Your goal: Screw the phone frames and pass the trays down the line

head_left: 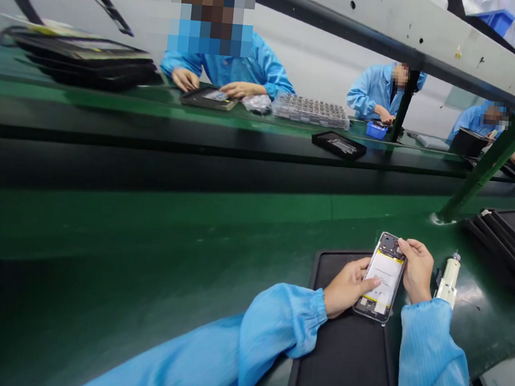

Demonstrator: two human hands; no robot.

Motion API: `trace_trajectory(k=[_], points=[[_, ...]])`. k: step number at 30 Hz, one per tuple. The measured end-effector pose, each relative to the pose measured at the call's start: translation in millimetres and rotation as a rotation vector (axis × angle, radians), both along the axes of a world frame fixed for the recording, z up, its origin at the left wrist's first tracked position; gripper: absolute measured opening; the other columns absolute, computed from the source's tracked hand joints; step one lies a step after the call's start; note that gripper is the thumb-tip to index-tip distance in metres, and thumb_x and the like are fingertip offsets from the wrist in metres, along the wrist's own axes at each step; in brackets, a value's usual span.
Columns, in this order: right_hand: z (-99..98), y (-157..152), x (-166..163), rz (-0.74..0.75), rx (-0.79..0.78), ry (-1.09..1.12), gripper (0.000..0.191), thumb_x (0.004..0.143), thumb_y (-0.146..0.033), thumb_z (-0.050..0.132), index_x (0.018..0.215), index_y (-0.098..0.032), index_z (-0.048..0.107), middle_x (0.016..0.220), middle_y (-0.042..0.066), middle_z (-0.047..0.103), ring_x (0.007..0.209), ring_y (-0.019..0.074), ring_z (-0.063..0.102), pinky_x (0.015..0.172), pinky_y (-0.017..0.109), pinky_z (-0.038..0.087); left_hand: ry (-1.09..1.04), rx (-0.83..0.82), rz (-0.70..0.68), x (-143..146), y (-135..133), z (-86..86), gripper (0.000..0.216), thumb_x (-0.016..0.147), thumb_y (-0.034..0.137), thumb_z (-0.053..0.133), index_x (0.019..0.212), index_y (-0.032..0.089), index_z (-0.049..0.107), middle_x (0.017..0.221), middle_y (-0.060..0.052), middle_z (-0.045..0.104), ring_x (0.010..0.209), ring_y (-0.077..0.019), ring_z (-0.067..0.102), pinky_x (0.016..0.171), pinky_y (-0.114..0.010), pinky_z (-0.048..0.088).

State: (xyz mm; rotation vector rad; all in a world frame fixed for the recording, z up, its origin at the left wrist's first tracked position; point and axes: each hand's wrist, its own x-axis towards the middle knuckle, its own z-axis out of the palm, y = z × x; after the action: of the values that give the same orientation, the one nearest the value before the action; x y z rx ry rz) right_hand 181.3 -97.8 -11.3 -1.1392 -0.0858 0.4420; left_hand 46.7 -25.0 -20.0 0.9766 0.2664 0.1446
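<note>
A smartphone [388, 273] with its back cover off is held above a black tray [341, 368]. Its white battery, edged with yellow tape, and the dark upper part face me. My left hand [347, 288] grips the phone's left edge, the thumb lying over the battery. With fingers closed at the upper right corner, my right hand [417, 270] also holds the phone. Its fingertips partly cover that corner. Just right of my right hand stands a cream-coloured tool [449, 279] with a metal tip, its lower part hidden by my sleeve.
Black trays [505, 245] are stacked at the right, by a green post [480, 164]. Beyond the dark conveyor belt [160, 169], people in blue smocks work at a bench. A small black tray [338, 145] lies at the belt's far side. A shelf beam [389, 27] crosses overhead.
</note>
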Motion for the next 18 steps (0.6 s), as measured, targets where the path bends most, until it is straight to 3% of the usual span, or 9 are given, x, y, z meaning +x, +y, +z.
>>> trace_trajectory(k=[4, 9, 18], points=[[2.8, -2.8, -1.7, -0.040, 0.046, 0.026, 0.069, 0.038, -0.032, 0.088, 0.092, -0.013, 0.050, 0.081, 0.009, 0.066, 0.070, 0.0168, 0.063, 0.061, 0.024, 0.051, -0.029, -0.004, 0.000, -1.7, 0.6, -0.4, 0.075, 0.058, 0.038, 0.082, 0.114, 0.003, 0.045, 0.105, -0.021, 0.061, 0.085, -0.0247, 0.064, 0.079, -0.036, 0.052], [5.5, -2.2, -3.2, -0.088, 0.080, 0.028, 0.070, 0.036, -0.028, 0.088, 0.092, -0.011, 0.050, 0.090, 0.014, 0.066, 0.080, 0.0182, 0.064, 0.067, 0.023, 0.053, -0.054, 0.012, -0.007, -2.3, 1.1, -2.1, 0.069, 0.060, 0.037, 0.081, 0.110, 0.004, 0.046, 0.104, -0.021, 0.062, 0.085, -0.0260, 0.064, 0.077, -0.038, 0.053], [9.2, -4.2, -6.6, -0.003, 0.090, 0.072, 0.073, 0.035, -0.035, 0.088, 0.093, -0.010, 0.050, 0.089, 0.016, 0.065, 0.078, 0.0224, 0.065, 0.065, 0.030, 0.054, -0.040, 0.020, 0.023, -3.4, 1.9, -1.5, 0.070, 0.059, 0.036, 0.082, 0.110, 0.003, 0.046, 0.105, -0.022, 0.061, 0.087, -0.0271, 0.064, 0.078, -0.039, 0.052]])
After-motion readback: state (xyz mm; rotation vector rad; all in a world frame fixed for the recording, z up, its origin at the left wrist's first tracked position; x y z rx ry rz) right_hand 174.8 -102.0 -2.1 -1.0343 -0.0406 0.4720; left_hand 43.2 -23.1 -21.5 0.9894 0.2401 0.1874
